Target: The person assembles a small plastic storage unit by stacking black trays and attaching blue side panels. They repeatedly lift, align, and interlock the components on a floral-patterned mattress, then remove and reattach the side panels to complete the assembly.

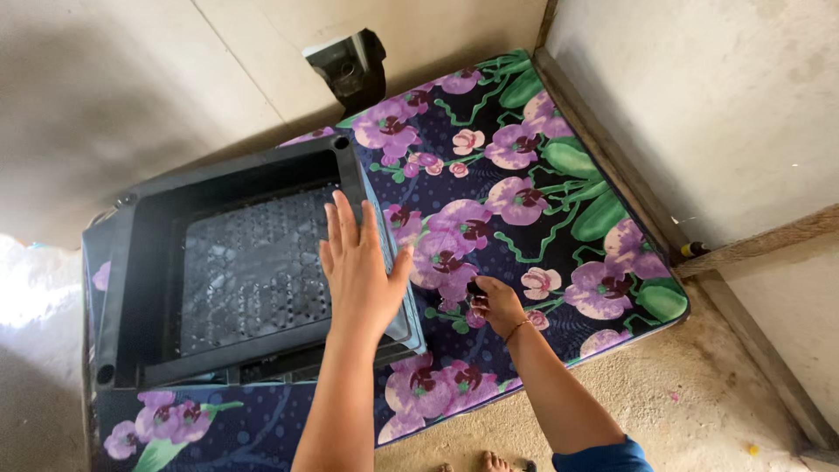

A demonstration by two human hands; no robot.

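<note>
Left hand (358,267) is down flat, fingers spread and released, palm pressing on the right rim of the dark plastic frame (232,262), gripping nothing, just steadying it. The frame lies on the left part of the flowered mattress (533,201), its open side up, and inside it I can see a perforated grille panel (249,267). Right hand (496,303) is just beside the frame's lower right corner, fingers pinched around a small dark object (474,288); too small for me to say whether it's a knob, a cap or a fastener. It sits low, touching or nearly touching the mattress cover. By my reading, this is a bracing-and-fitting step: one hand keeps the frame from sliding while the other handles the little part. Any next move, I'd judge, calls for the flat hand to keep its weight on the rim, since the soft mattress gives underneath, and for a careful pinch so the small piece doesn't drop into the busy floral print, where it would be hard to spot. The mattress, dark blue with purple orchids and green leaves, lies on a bare concrete floor (664,393), pushed into a corner against plain plastered walls (699,96). A wooden strip (603,149) runs along the far edge, and a small dark box (350,70) sits at the wall beyond the mattress.
</note>
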